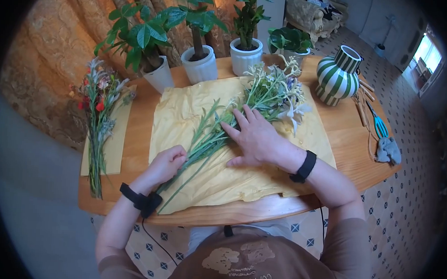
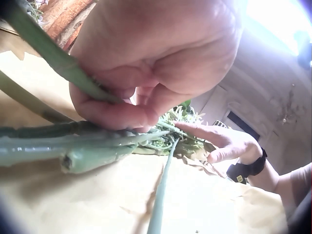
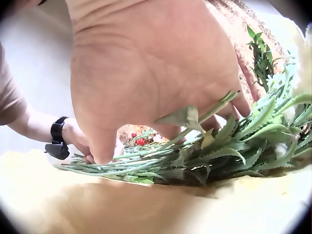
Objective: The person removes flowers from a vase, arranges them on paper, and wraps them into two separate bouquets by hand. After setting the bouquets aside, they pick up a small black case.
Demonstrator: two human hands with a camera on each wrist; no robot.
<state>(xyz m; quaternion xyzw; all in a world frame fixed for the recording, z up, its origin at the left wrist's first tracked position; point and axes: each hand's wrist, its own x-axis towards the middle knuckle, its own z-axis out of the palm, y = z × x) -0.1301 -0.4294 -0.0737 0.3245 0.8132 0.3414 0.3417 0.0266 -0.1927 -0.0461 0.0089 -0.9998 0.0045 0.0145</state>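
A bundle of flowers [image 1: 265, 94] with long green stems [image 1: 198, 148] lies slantwise on a sheet of yellow paper [image 1: 184, 113] spread over the wooden table [image 1: 348, 145]. My left hand [image 1: 168, 161] grips the lower ends of the stems [image 2: 73, 146], fingers curled round them [image 2: 112, 109]. My right hand [image 1: 252, 135] lies flat on the middle of the bundle with straight, spread fingers, pressing down on the leafy stems [image 3: 219, 156]. In the right wrist view its palm [image 3: 151, 73] hovers right over the leaves.
A second bunch of flowers [image 1: 97, 114] lies on a paper strip at the table's left edge. Several potted plants [image 1: 199, 63] line the back. A green-and-white striped vase [image 1: 338, 74] stands at the right, with scissors [image 1: 379, 126] and wooden sticks [image 1: 362, 108] beside it.
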